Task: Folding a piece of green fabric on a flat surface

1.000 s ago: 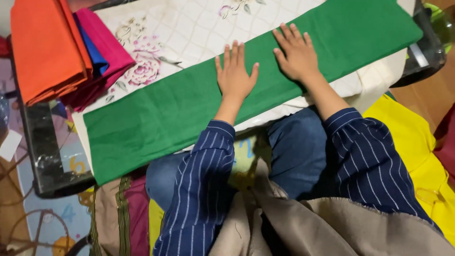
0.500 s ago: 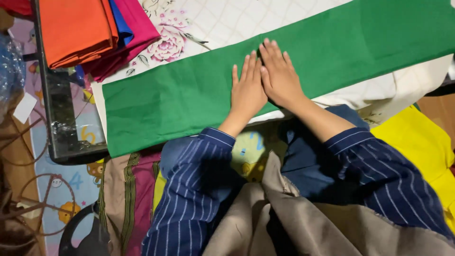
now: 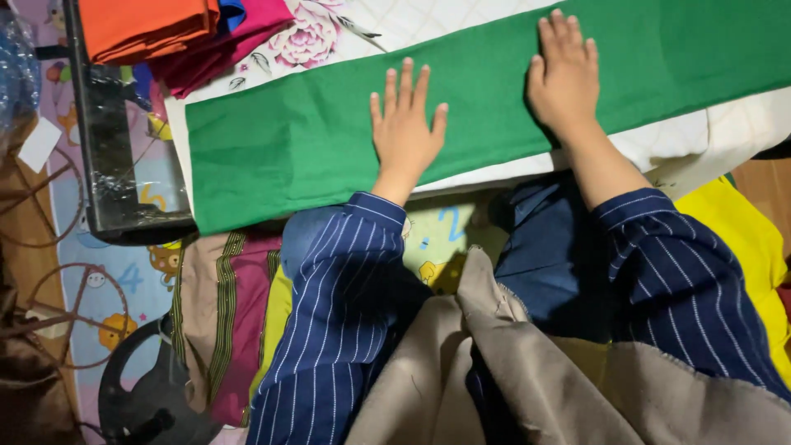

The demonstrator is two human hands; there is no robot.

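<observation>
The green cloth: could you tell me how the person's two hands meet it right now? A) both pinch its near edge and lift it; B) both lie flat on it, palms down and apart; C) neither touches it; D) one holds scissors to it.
B: the left hand and the right hand lie flat and apart on the green cloth.

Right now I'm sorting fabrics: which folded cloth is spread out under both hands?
The green cloth: left hand and right hand lie flat on it. The orange, blue and pink cloths sit stacked, untouched.
</observation>
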